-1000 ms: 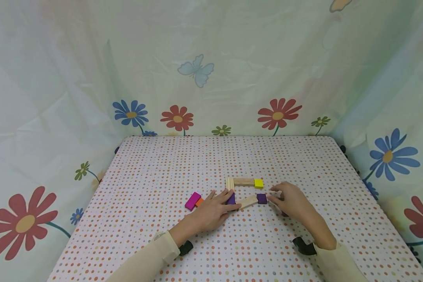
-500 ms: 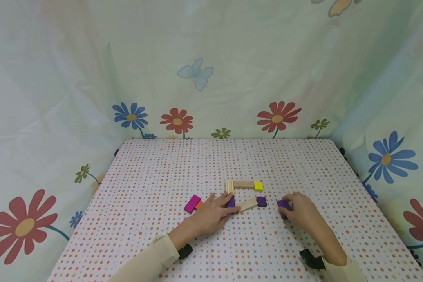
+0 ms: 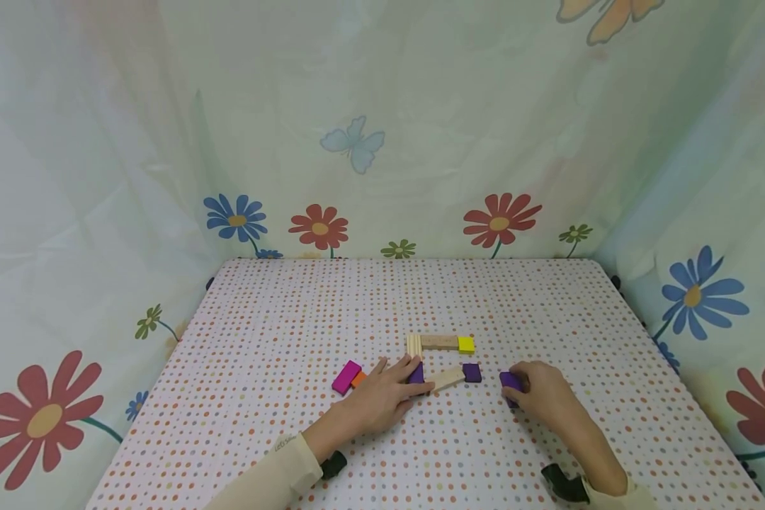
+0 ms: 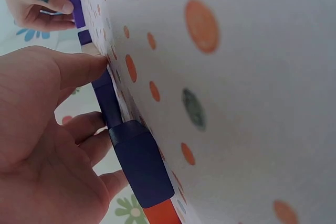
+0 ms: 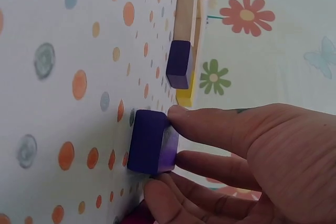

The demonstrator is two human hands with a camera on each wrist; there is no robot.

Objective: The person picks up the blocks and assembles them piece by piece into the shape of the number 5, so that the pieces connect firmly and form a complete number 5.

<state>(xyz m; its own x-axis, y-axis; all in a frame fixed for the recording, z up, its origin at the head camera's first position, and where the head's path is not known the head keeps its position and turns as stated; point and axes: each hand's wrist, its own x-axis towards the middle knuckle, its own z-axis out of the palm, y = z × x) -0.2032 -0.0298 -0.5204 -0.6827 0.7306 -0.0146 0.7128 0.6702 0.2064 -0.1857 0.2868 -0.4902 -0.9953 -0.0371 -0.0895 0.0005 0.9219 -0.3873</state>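
Note:
My right hand (image 3: 545,393) pinches a purple wooden block (image 3: 511,382) between thumb and fingers, low over the table. In the right wrist view, a dark red piece (image 5: 139,213) shows partly behind the curled fingers. My left hand (image 3: 376,397) lies with spread fingers on the joined blocks, touching a purple block (image 3: 416,373) whose near part is hidden. From there a plain wooden block (image 3: 448,379) slants to a short purple block (image 3: 472,372). Under the left hand, the left wrist view shows a dark purple block (image 4: 142,166) beside an orange block (image 4: 163,213).
Upright pale strips (image 3: 414,345) join a brown wooden block (image 3: 439,342) ending in a yellow block (image 3: 466,345) behind the hands. A magenta block (image 3: 347,377) lies left of the left hand. The dotted tablecloth (image 3: 280,312) meets flowered curtains (image 3: 421,156) at back and sides.
My right hand has moved away from the short purple block, right and nearer, and now grips a separate purple block. The left hand stays on the blocks. The head view tilts up slightly.

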